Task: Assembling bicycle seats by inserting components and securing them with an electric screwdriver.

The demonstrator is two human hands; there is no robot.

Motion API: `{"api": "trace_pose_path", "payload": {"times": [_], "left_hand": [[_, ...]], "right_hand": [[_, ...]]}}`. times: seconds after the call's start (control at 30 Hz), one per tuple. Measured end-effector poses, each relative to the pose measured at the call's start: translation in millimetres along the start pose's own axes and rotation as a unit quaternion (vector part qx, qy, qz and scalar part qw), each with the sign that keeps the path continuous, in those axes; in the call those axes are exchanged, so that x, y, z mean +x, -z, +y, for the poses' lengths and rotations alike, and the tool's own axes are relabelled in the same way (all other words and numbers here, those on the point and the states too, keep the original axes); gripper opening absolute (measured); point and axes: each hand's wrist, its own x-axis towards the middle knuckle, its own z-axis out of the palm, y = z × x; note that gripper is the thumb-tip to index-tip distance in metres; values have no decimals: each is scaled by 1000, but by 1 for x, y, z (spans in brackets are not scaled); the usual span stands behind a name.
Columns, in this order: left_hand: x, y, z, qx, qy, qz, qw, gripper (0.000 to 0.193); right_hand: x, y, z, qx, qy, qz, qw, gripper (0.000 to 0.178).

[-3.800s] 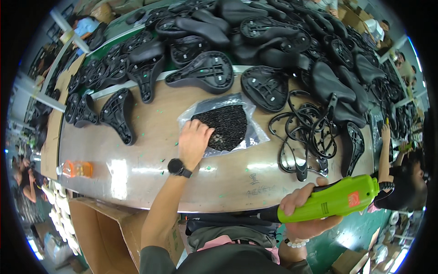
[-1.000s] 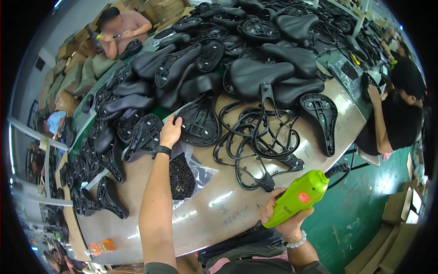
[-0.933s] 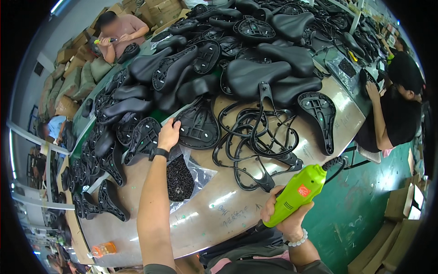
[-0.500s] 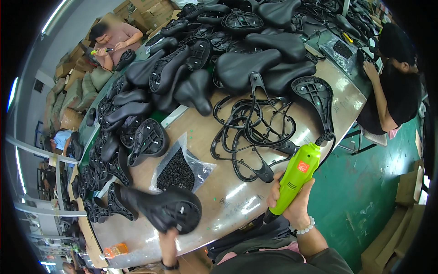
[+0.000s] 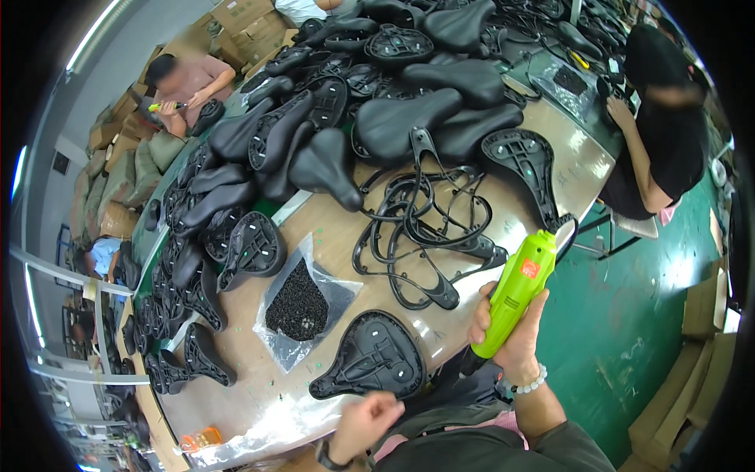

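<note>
My right hand [image 5: 511, 334] is wrapped round a bright green electric screwdriver [image 5: 515, 295], its dark nose pointing down over the table's front edge. A black bicycle saddle [image 5: 373, 358] lies underside up on the table in front of me, narrow end to the left, ribbed base showing. At its near edge is my left hand [image 5: 368, 425], fingers curled in and slightly blurred, with nothing visible in them. Beyond the saddle lies an open clear plastic bag [image 5: 303, 307] of small black pieces. To its right is a tangle of black looped plastic frames [image 5: 417, 228].
Black saddles [image 5: 409, 122] are heaped along the table's far and left sides. Another upturned saddle [image 5: 523, 169] rests beyond the screwdriver. An orange container [image 5: 201, 439] stands at the near left corner. Two co-workers sit at the far left and right; cardboard boxes [image 5: 700, 385] stand at right.
The saddle that my left hand held at the left has been laid underside up on the table, further right. My left hand has let go and moved right. The screwdriver stays in my right hand.
</note>
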Motion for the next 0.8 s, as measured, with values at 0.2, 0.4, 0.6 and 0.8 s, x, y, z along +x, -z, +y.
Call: {"api": "trace_pose_path", "payload": {"times": [0.2, 0.4, 0.6, 0.8], "left_hand": [[174, 12, 118, 355, -413, 214, 811, 49], [257, 20, 137, 390, -559, 186, 708, 45], [184, 74, 197, 117, -557, 414, 710, 58], [76, 139, 155, 361, -354, 218, 834, 36]], "right_hand": [[-5, -2, -12, 13, 6, 31, 999, 95], [-5, -9, -8, 6, 9, 21, 1000, 95], [-6, 2, -13, 32, 27, 14, 999, 99], [1, 5, 5, -37, -44, 1, 998, 96]]}}
